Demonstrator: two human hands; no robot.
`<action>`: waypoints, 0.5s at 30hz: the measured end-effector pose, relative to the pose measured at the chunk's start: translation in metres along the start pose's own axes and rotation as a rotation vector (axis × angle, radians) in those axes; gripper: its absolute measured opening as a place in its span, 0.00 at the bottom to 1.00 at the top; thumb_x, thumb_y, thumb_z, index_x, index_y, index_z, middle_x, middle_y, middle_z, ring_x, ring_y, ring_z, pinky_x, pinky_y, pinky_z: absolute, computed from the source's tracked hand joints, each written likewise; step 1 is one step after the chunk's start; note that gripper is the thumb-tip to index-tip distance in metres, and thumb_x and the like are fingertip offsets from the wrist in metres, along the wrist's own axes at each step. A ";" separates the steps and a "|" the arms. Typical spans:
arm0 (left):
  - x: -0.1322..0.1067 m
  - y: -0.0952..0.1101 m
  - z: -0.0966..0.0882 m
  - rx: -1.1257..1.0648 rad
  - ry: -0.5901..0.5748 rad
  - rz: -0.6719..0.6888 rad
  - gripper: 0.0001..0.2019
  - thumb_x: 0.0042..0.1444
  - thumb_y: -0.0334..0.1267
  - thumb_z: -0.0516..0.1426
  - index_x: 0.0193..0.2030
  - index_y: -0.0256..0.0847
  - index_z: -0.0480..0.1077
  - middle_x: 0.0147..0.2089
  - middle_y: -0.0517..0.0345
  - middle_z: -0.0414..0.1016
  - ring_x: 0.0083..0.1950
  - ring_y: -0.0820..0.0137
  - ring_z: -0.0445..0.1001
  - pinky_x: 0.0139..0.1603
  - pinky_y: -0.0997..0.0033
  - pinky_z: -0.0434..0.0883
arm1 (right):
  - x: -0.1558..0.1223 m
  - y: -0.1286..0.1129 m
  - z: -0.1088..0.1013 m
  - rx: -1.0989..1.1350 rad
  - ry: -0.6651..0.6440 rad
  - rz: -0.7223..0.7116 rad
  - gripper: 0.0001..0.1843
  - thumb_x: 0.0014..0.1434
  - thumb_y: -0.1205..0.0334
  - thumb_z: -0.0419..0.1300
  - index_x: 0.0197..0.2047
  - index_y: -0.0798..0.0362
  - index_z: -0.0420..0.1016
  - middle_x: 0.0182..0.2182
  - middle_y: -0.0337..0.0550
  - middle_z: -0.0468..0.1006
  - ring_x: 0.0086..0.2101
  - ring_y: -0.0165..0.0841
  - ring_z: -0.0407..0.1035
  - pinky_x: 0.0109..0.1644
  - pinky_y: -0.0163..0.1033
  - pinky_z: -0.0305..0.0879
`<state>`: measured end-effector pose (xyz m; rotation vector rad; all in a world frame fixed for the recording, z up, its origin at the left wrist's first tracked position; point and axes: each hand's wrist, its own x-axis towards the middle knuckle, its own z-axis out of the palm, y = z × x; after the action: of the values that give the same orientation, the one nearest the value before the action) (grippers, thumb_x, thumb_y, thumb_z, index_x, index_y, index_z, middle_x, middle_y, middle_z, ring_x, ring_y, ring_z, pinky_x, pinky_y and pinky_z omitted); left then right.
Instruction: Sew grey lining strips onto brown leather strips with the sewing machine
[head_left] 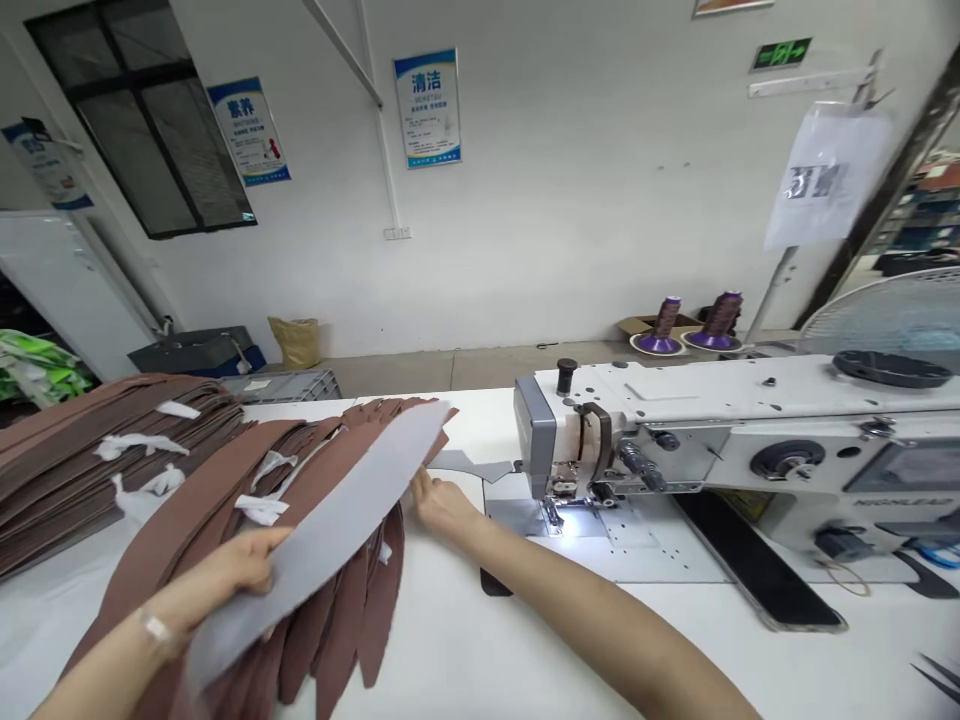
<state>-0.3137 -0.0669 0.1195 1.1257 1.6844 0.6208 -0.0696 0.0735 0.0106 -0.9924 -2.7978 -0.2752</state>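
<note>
Grey strip point(352, 510) over brown pieces point(322, 468)

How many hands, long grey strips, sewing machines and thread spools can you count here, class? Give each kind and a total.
Left hand plus right hand: 2 hands
Long grey strip: 1
Sewing machine: 1
Thread spools: 2
Total: 6

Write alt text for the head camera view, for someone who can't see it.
A left hand holds a long pale gray strip above layered brown pieces, with the right hand at the strip's edge. To the right is a white sewing machine, with two thread cones beyond.
</note>
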 end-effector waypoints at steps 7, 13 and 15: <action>0.003 -0.059 -0.002 -0.429 0.168 -0.094 0.33 0.27 0.33 0.60 0.48 0.42 0.73 0.22 0.60 0.77 0.19 0.64 0.73 0.20 0.70 0.70 | 0.060 0.006 0.004 0.057 -0.034 0.062 0.12 0.67 0.59 0.58 0.50 0.58 0.70 0.44 0.45 0.74 0.40 0.34 0.72 0.41 0.40 0.73; 0.011 -0.053 -0.001 -0.566 0.278 -0.117 0.38 0.25 0.32 0.62 0.53 0.42 0.70 0.20 0.64 0.75 0.17 0.67 0.71 0.18 0.72 0.68 | 0.039 0.016 -0.017 0.094 0.024 0.154 0.08 0.68 0.65 0.55 0.48 0.60 0.69 0.41 0.47 0.74 0.38 0.35 0.72 0.41 0.41 0.72; 0.006 -0.048 0.001 -0.558 0.266 -0.131 0.39 0.25 0.32 0.63 0.53 0.43 0.70 0.20 0.64 0.74 0.18 0.65 0.71 0.17 0.70 0.69 | -0.001 0.015 -0.018 0.117 0.039 0.144 0.07 0.66 0.70 0.53 0.47 0.63 0.67 0.40 0.52 0.75 0.38 0.38 0.72 0.40 0.42 0.71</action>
<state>-0.3321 -0.0832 0.0777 0.5470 1.6382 1.1090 -0.0575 0.0800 0.0300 -1.1406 -2.6562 -0.1101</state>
